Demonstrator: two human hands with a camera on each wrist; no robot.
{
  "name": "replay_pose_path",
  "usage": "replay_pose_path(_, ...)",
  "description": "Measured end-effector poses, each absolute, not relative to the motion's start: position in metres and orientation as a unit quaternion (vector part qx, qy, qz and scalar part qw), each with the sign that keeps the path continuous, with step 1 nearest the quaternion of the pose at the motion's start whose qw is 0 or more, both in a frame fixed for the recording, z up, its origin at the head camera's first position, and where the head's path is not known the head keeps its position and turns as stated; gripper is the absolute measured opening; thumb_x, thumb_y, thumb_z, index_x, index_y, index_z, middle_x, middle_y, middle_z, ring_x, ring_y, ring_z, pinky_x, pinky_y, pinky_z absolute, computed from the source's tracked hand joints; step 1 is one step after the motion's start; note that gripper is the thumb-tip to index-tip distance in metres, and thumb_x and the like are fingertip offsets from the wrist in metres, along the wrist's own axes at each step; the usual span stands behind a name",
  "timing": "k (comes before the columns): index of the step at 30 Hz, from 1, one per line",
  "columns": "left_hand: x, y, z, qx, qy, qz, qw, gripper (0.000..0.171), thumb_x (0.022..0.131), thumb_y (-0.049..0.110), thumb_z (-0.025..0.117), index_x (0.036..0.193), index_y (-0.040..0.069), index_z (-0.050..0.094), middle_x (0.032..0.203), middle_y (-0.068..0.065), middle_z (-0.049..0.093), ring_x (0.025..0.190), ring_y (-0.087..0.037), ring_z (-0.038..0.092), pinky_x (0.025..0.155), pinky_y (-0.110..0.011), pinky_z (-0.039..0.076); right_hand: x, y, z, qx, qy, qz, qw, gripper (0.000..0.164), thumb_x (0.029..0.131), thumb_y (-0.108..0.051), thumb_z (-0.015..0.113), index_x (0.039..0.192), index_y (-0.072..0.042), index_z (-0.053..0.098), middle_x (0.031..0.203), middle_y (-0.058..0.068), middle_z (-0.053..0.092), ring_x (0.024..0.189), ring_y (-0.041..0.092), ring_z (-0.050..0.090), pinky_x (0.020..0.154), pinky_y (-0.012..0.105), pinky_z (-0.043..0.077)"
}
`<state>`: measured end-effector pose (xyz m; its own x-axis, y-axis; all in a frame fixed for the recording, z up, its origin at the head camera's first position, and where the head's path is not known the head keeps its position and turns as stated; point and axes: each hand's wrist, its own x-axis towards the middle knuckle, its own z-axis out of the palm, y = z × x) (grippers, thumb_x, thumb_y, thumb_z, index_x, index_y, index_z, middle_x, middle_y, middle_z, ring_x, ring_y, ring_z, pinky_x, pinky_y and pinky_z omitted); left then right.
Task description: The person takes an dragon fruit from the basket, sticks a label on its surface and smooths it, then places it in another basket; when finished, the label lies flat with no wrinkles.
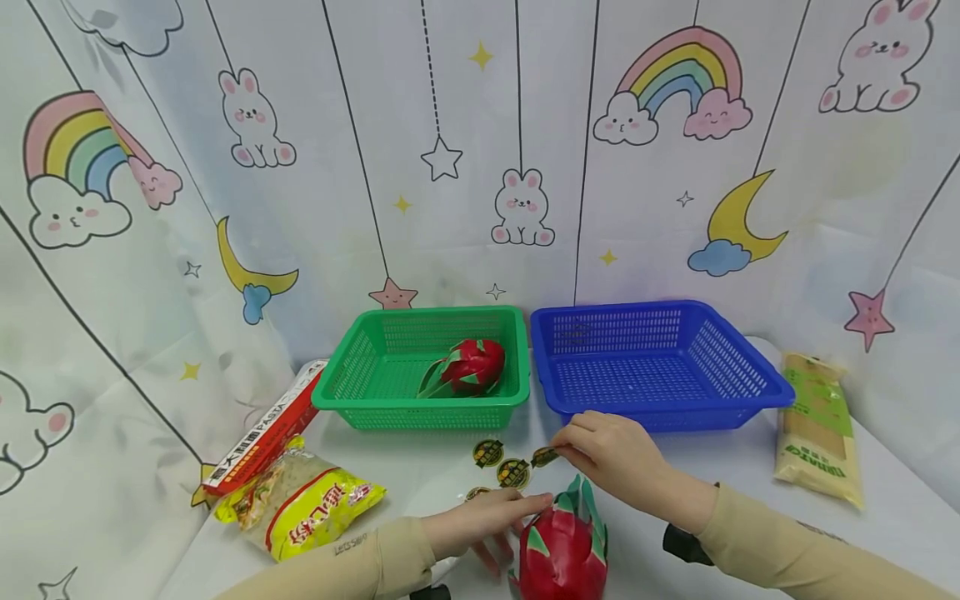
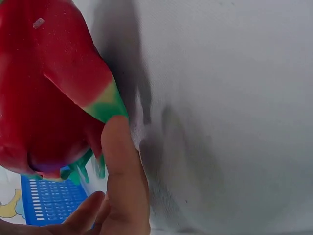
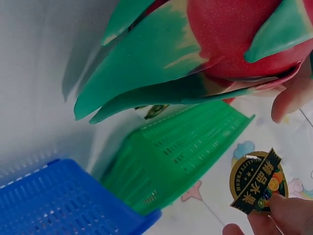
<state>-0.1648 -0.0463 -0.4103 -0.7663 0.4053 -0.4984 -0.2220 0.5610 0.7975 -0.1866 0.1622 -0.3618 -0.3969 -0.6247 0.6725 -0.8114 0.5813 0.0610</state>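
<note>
A red dragon fruit with green leaf tips lies at the front of the table. My left hand is beside it with fingers extended; in the left wrist view a fingertip meets a leaf tip of the dragon fruit. Above the fruit, my right hand pinches a round black-and-gold fruit sticker by its edge between thumb and fingers. Several similar stickers lie on the table just left of the right hand, one partly covered by the left hand.
A green basket holding another dragon fruit stands at the back, next to a blue basket. Left are a red pasta box and a yellow snack bag; a beige-green packet lies far right. A patterned curtain hangs behind.
</note>
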Motion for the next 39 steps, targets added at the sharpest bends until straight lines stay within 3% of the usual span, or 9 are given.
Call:
replay_pose_path(5,-0.165,-0.044,-0.409,0.068,0.787,0.476,0.387,0.070,0.080,0.069,0.047,0.114,0.008,0.053,0.092,-0.008,0.060,0.076,-0.025,0.062,0.061,-0.046,0.055,-0.188,0.165,-0.363,0.436,-0.822,0.145,0.337,0.021,0.065,-0.008,0.080,0.080,-0.018,0.069,0.072,-0.010,0.061,0.064,0.002,0.056,0.056,0.015,0.047)
replay_pose_path(12,-0.163,-0.037,-0.408,0.062,0.784,0.473,0.398,0.067,0.080,0.066,0.052,0.110,0.007,0.050,0.089,-0.009,0.060,0.075,-0.023,0.061,0.061,-0.044,0.056,-0.188,0.166,-0.361,0.435,-0.820,0.144,0.343,0.021,0.065,-0.009,0.079,0.080,-0.018,0.069,0.073,-0.011,0.061,0.064,0.002,0.057,0.056,0.016,0.048)
replay_pose_path(16,-0.165,-0.033,-0.411,0.060,0.782,0.466,0.410,0.072,0.075,0.068,0.056,0.115,0.009,0.047,0.096,-0.010,0.058,0.077,-0.025,0.061,0.060,-0.043,0.056,-0.190,0.168,-0.358,0.433,-0.818,0.144,0.350,0.021,0.065,-0.009,0.079,0.080,-0.018,0.069,0.074,-0.010,0.062,0.064,0.003,0.058,0.056,0.016,0.048)
replay_pose_path(22,-0.164,-0.030,-0.412,0.070,0.753,0.477,0.448,0.072,0.078,0.067,0.053,0.120,0.008,0.045,0.100,-0.009,0.058,0.081,-0.027,0.061,0.069,-0.051,0.054,-0.190,0.166,-0.357,0.443,-0.811,0.152,0.350,0.020,0.066,-0.008,0.078,0.081,-0.018,0.069,0.073,-0.011,0.061,0.063,0.002,0.057,0.056,0.014,0.047)
replay_pose_path(26,-0.165,-0.028,-0.415,0.081,0.738,0.481,0.467,0.068,0.079,0.066,0.052,0.120,0.011,0.048,0.100,-0.006,0.059,0.083,-0.025,0.060,0.069,-0.047,0.055,-0.190,0.167,-0.358,0.445,-0.809,0.156,0.350,0.020,0.066,-0.008,0.078,0.081,-0.018,0.069,0.073,-0.011,0.060,0.062,0.003,0.057,0.054,0.013,0.046)
replay_pose_path(39,-0.158,-0.030,-0.427,0.057,0.740,0.519,0.424,0.055,0.086,0.054,0.052,0.119,0.010,0.053,0.102,-0.004,0.062,0.089,-0.023,0.058,0.079,-0.053,0.051,-0.188,0.168,-0.359,0.435,-0.817,0.146,0.348,0.020,0.066,-0.009,0.079,0.080,-0.018,0.069,0.073,-0.011,0.061,0.065,0.002,0.057,0.057,0.016,0.049)
